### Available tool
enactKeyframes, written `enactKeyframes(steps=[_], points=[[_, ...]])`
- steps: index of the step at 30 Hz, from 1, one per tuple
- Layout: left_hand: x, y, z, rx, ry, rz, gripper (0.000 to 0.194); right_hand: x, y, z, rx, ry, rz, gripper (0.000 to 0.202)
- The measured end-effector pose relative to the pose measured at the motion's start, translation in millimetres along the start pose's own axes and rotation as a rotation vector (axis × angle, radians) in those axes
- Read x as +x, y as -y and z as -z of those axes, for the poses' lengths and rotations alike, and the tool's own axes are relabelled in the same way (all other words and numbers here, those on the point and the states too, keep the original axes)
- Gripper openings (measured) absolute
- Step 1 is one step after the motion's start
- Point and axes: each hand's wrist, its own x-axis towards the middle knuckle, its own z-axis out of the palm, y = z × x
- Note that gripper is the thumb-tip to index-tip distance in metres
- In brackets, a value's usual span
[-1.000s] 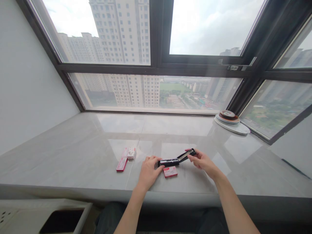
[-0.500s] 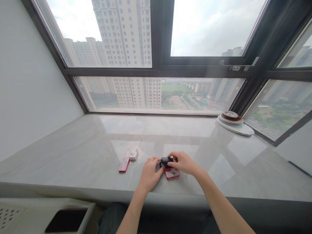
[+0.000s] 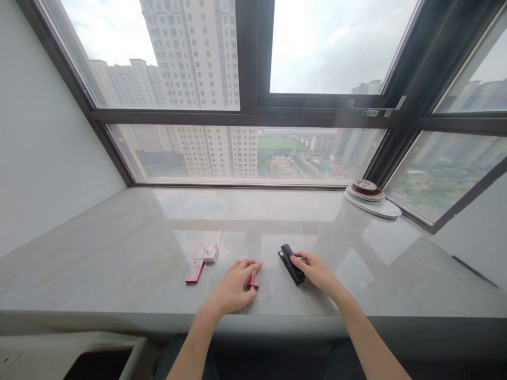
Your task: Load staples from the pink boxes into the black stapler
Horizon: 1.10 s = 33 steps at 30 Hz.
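Note:
A black stapler (image 3: 292,265) stands at a slant on the stone sill, its upper arm slightly raised at the far end. My right hand (image 3: 312,268) closes on it from the right with thumb and fingers. To the left, my left hand (image 3: 236,285) curves over a small red-and-white box (image 3: 255,277), its thumb at the near edge and its fingers at the far edge. Part of that box is hidden beneath the hand. Further left lie more small boxes: a flat red-and-white one (image 3: 195,272) and a whiter one (image 3: 210,253) beside a pinkish one (image 3: 200,251).
Several stacked round plates or mats (image 3: 367,197) stand in the far right corner by the window. The sill's front edge (image 3: 277,315) runs just below my hands. A white plastic container (image 3: 130,343) with a dark opening sits lower left.
My right hand has moved the stapler right, off the box, turning it to a slant. My left hand has shifted from the stapler onto the box. The view has turned slightly.

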Motion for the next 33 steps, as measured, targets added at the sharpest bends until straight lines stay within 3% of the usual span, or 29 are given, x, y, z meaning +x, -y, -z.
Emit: enactKeyframes(steps=[4,11,15,17,18,20,22,23,25,28,33], points=[[-7,15,6.5,-0.058,-0.047,0.123,0.084,-25,1,-22,0.187,-0.018,-0.085,0.061],[16,-10,-34.4,-0.09,-0.063,0.06,0.091,-26,15,-63,0.08,-0.187,-0.027,0.06],[12,-18,-31.4,-0.089,-0.087,0.036,0.088,-27,13,-66,0.036,-0.278,-0.025,0.067],[2,-14,-19.1,-0.023,-0.192,0.083,0.07,-30,10,-65,0.034,-0.323,-0.036,0.07],[-5,-9,-11.1,0.046,-0.298,0.161,0.057,-31,9,-65,0.036,-0.339,-0.042,0.071],[-22,9,6.4,0.244,-0.57,0.431,0.037,-32,6,-65,0.038,-0.347,-0.051,0.07],[-42,31,22.8,0.447,-0.763,0.756,0.042,-32,5,-65,0.033,-0.337,-0.052,0.068],[-51,41,29.3,0.505,-0.753,0.836,0.045,-32,5,-65,0.027,-0.331,-0.048,0.067],[-67,57,37.8,0.562,-0.624,0.859,0.048,-31,4,-66,0.009,-0.323,-0.031,0.065],[-79,60,40.0,0.538,-0.387,0.713,0.049,-29,1,-66,-0.021,-0.304,-0.014,0.065],[-68,36,31.9,0.245,-0.115,0.405,0.066,-28,-2,-65,-0.029,-0.271,-0.011,0.061]])
